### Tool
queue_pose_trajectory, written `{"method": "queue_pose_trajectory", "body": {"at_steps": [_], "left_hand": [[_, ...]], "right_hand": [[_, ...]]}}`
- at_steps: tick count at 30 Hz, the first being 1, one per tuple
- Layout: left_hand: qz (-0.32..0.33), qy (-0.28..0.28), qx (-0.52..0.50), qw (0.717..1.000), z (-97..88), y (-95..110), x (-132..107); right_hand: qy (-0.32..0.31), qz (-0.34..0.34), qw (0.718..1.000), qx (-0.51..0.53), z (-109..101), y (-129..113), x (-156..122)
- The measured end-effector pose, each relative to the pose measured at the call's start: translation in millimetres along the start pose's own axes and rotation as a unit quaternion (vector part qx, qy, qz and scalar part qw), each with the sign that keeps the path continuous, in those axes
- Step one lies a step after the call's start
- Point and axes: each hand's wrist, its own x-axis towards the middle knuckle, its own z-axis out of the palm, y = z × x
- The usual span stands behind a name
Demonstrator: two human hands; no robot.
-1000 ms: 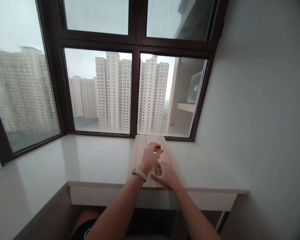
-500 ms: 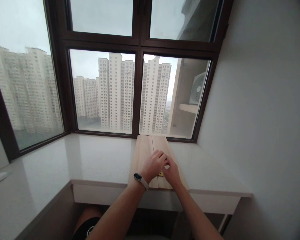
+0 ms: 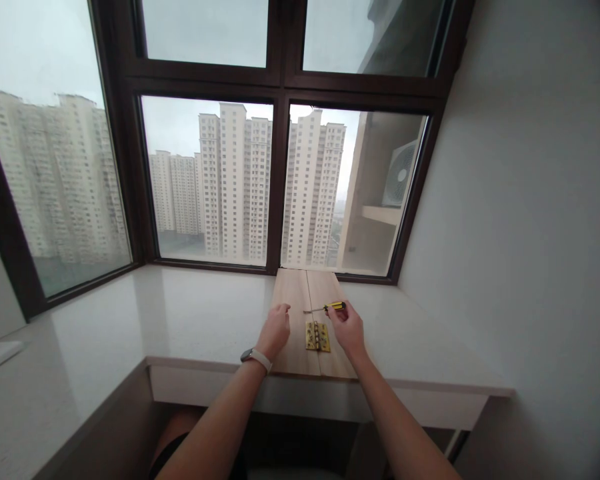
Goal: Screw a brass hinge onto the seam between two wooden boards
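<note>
In my right hand is a small yellow-and-black screwdriver, its thin shaft pointing left above the boards. My left hand is over the left board, fingers curled together; anything held in them is too small or hidden to make out. Between the hands a brass hinge lies unfolded across the seam of two pale wooden boards. One leaf rests on each board. Dark spots show on both leaves, but I cannot tell screws from holes.
The boards lie on a white windowsill counter, reaching from its front edge to the brown window frame. A plain wall rises at the right. A white flat object lies at the far left.
My hands were together above the hinge and have moved apart, left hand to the left, right hand to the right. The hinge and the screwdriver now show plainly.
</note>
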Motion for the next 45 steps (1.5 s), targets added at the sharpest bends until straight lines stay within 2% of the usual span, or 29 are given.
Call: {"method": "queue_pose_trajectory", "body": {"at_steps": [4,13,23,45], "left_hand": [[0.008,-0.056,0.064,0.996,12.4,-13.0,-16.2],[0.024,-0.075,0.121,0.99,8.2,-3.2,-23.7],[0.035,-0.063,0.116,0.991,9.9,-4.7,-24.9],[0.042,-0.057,0.115,0.991,10.4,-6.5,-26.5]], "right_hand": [[-0.015,0.006,1.0,-0.01,7.4,8.4,-0.2],[-0.048,0.007,0.999,-0.026,23.6,12.4,-2.7],[-0.049,-0.001,0.998,-0.038,35.1,15.9,-0.7],[-0.045,-0.032,0.996,-0.069,32.8,2.5,10.3]]}}
